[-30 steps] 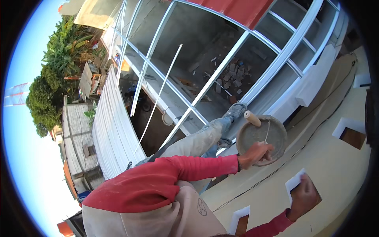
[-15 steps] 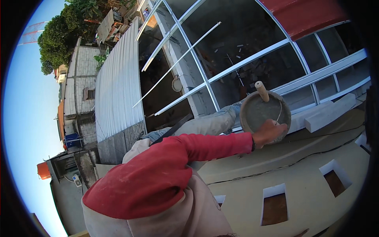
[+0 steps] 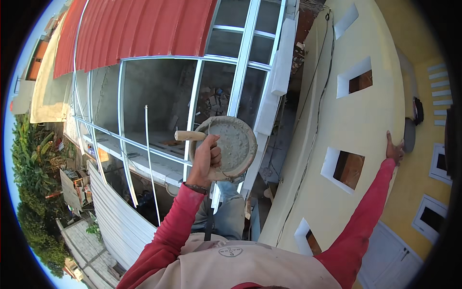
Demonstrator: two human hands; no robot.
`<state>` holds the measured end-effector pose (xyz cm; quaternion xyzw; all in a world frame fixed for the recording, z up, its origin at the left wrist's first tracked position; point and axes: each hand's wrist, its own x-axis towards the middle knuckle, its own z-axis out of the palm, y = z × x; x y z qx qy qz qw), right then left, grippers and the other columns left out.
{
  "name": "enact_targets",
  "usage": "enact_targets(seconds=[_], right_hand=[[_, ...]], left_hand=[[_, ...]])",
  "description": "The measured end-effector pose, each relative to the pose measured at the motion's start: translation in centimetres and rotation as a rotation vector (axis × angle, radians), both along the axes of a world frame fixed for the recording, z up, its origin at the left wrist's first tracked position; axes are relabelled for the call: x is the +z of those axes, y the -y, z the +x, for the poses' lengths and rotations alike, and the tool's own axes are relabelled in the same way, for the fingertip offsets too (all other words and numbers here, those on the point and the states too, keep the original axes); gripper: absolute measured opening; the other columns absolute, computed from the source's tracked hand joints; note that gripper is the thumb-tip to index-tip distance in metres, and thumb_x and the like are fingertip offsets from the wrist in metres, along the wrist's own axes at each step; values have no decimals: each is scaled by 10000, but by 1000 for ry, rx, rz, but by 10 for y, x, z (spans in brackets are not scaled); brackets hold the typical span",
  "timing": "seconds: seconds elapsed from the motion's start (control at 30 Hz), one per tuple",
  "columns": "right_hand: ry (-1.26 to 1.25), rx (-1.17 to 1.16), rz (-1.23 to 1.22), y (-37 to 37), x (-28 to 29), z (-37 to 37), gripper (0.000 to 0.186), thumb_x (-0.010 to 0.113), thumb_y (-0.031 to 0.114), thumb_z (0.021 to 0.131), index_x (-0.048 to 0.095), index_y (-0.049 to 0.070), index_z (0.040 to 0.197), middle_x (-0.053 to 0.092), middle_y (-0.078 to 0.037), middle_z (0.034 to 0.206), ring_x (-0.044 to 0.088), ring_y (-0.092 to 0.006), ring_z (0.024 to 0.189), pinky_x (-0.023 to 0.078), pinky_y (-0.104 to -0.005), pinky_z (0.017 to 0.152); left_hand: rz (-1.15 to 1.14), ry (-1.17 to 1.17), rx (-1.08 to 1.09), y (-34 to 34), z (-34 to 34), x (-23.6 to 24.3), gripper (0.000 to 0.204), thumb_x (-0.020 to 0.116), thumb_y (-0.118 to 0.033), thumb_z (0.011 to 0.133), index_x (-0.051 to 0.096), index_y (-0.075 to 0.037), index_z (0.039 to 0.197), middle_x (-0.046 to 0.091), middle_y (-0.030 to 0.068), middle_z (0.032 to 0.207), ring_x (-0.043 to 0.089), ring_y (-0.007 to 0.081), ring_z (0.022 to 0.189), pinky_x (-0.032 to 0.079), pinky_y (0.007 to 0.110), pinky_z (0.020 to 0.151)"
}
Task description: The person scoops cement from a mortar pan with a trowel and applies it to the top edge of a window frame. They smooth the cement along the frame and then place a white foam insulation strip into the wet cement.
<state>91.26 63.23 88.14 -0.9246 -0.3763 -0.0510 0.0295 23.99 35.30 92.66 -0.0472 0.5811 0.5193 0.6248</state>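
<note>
My left hand (image 3: 208, 156) is closed around the thin wire handle of a round, mortar-caked bucket (image 3: 250, 161). Wet grey mortar (image 3: 231, 143) lies inside it. A wooden tool handle (image 3: 188, 136) sticks out over the rim beside my fist; the rest of that tool is hidden. On the right, my right arm is stretched out, and my right hand (image 3: 394, 150) lies with fingers apart on the edge of the cream wall (image 3: 308, 139). It holds nothing.
Below and ahead are light metal roof frames (image 3: 192, 103) over a deep open space, and a red metal roof (image 3: 139, 29). A loose white bar (image 3: 150, 168) leans near my left arm. Black cables (image 3: 315, 130) run along the cream wall, which has square openings (image 3: 349, 169).
My view has swung round to the right, so the cream wall and my outstretched right arm now show. My left hand still grips the bucket's handle.
</note>
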Motion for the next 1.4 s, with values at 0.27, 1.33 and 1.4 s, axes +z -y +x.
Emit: enact_targets(seconds=[0.27,1.33,1.4], right_hand=[[3,-145,-50,-39,-10,59,1310,676,919,688,221,203,1686,208,-282,1710,160,-488,1589,106,-769,1208],[15,22,-30,-27,1,-25,1274,700,874,734,238,160,1683,339,-317,1627,281,-486,1533,202,-655,1234],[6,4,-39,-27,4,-27,1263,702,869,739,249,159,1680,341,-313,1628,282,-484,1534,205,-654,1233]], left_hand=[[-53,135,-74,-22,12,-26,409,657,-345,1000,339,-244,763,190,-119,590,198,53,486,191,278,486],[-38,-101,-221,-286,-69,147,457,655,-402,1005,335,-244,721,195,-101,583,202,72,503,231,292,518],[-84,-130,-203,-287,-75,155,462,616,-429,1030,340,-251,705,201,-107,569,212,69,489,233,281,505]])
